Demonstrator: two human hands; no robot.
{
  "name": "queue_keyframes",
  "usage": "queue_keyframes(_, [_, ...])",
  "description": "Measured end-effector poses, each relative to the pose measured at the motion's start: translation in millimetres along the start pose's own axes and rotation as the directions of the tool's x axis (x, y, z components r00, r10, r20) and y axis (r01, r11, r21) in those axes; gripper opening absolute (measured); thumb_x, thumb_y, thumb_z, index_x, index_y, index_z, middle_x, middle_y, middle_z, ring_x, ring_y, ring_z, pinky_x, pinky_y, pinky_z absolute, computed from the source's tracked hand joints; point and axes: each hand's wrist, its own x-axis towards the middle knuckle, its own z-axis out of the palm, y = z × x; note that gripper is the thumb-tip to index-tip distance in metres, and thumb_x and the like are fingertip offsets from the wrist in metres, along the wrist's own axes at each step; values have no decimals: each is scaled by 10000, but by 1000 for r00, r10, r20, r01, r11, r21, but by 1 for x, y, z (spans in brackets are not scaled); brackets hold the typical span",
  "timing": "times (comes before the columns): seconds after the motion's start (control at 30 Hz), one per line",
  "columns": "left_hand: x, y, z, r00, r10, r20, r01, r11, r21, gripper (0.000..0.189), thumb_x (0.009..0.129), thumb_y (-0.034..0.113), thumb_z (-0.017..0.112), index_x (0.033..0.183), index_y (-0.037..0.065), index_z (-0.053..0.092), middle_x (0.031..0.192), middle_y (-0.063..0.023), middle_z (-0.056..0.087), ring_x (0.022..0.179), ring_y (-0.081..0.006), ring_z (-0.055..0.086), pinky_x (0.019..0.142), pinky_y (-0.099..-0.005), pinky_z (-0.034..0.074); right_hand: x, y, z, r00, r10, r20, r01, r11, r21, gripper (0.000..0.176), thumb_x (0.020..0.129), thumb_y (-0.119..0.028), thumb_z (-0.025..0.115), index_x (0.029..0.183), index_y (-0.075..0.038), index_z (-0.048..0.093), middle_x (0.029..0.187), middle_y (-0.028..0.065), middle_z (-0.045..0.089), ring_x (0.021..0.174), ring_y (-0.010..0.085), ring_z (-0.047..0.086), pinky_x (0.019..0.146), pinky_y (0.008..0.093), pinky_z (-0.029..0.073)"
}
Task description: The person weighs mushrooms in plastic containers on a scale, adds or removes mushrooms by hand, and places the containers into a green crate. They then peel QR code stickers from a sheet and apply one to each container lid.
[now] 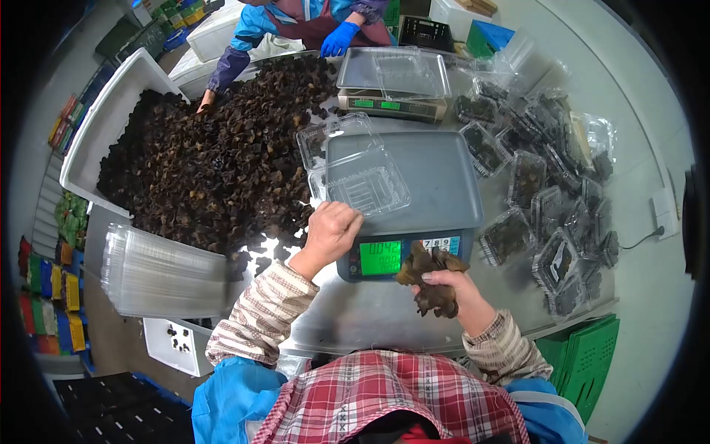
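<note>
My right hand (457,291) grips a clump of brown wood ear mushrooms (433,275) in front of the scale's number keys. My left hand (330,231) is closed at the near left corner of an opened clear plastic clamshell box (367,181), seeming to pinch its edge. The box lies partly on the grey platform of a scale (436,174), its lid folded back to the left. A green display (380,257) is lit on the scale's front. To the left spreads a large heap of wood ear mushrooms (214,159).
A stack of clear boxes (163,272) stands at the table's left. Several filled boxes (526,177) are piled at right. Across the table, a co-worker's blue glove (339,38) is by a second scale (392,81); their other hand (207,101) is in the heap. Green crates (584,362) stand lower right.
</note>
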Motion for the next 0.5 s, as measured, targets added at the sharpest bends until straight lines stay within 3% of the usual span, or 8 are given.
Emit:
queue_keyframes(0.07, [0,-1,-2,999,-39,38,39,999,-8,81,760,73,632,701,36,592,615,-72,518,593,-251,513,573,-343,381,9,4,-2,999,-22,41,19,997,70,351,747,-71,631,1071,19,530,805,109,613,688,174,616,587,290,525])
queue_keyframes(0.2, [4,-4,-3,998,-27,49,28,999,-23,105,766,79,627,684,36,578,613,-78,520,585,-263,513,567,-349,386,18,11,5,999,-51,4,50,991,123,357,746,-72,631,1075,24,530,800,108,614,687,173,615,589,289,523])
queue_keyframes(0.5, [13,-18,-1,969,-177,170,197,974,-108,237,819,163,571,639,12,547,603,-138,540,572,-329,550,515,-412,416,9,20,22,999,-10,-34,12,999,46,367,746,-88,636,1085,6,534,803,105,624,693,160,616,576,272,511])
